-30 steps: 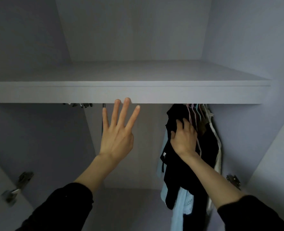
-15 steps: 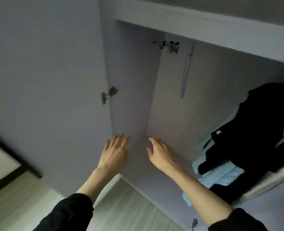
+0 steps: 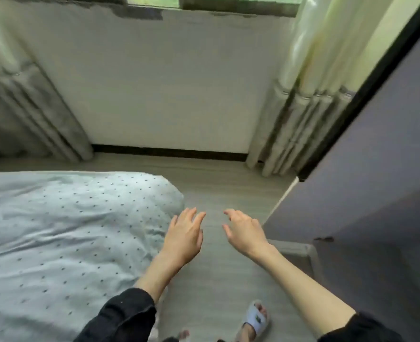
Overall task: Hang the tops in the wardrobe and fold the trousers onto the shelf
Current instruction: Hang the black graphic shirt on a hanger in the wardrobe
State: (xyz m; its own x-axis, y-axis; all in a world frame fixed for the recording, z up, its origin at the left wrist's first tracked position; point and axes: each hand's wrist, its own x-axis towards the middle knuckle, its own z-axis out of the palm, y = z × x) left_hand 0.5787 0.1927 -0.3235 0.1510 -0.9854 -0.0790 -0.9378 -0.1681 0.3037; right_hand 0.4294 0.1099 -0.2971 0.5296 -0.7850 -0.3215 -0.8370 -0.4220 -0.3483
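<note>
My left hand hangs in the air over the floor beside the corner of the bed, fingers relaxed, holding nothing. My right hand is level with it a little to the right, fingers loosely spread and empty. The wardrobe door, grey-purple, stands open on the right. No tops, trousers or hangers are in view; the inside of the wardrobe is out of frame.
A bed with a pale blue dotted cover fills the left. Grey wood floor runs between bed and wardrobe. Curtains hang either side of a white wall under a window. My slippered foot is at the bottom.
My view has swung left and down from the wardrobe interior to the bed and floor. My right hand let go of the hanging dark clothes, and both hands dropped, empty.
</note>
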